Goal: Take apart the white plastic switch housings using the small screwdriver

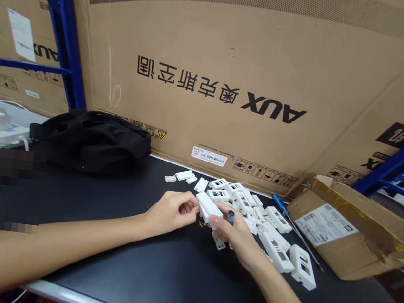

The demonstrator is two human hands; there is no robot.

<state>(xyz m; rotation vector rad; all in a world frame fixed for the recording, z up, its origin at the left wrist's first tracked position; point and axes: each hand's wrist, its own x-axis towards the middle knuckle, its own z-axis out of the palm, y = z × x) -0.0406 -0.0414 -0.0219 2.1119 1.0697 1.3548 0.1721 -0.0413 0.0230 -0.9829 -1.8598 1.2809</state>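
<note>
My right hand (238, 234) is closed around a white plastic casing (209, 208), with the thumb on its near end. A dark, bluish cylindrical end (230, 216), perhaps a screwdriver handle, sticks up between that hand's fingers; the rest of it is hidden. At the casing's left end, my left hand (170, 211) is closed in a pinch, and whatever lies between its fingertips cannot be made out. Behind and to the right lies a pile of white plastic housings with rectangular openings (245, 203). Tiny brass-coloured parts (202, 224) lie beneath the held casing.
A blue-handled screwdriver (279, 204) lies beside an open cardboard box (346, 233) on the right. A black cloth bag (93, 140) rests at the back left of the black table (157, 278). A large carton (201, 38) stands behind, between blue rack posts (68, 41).
</note>
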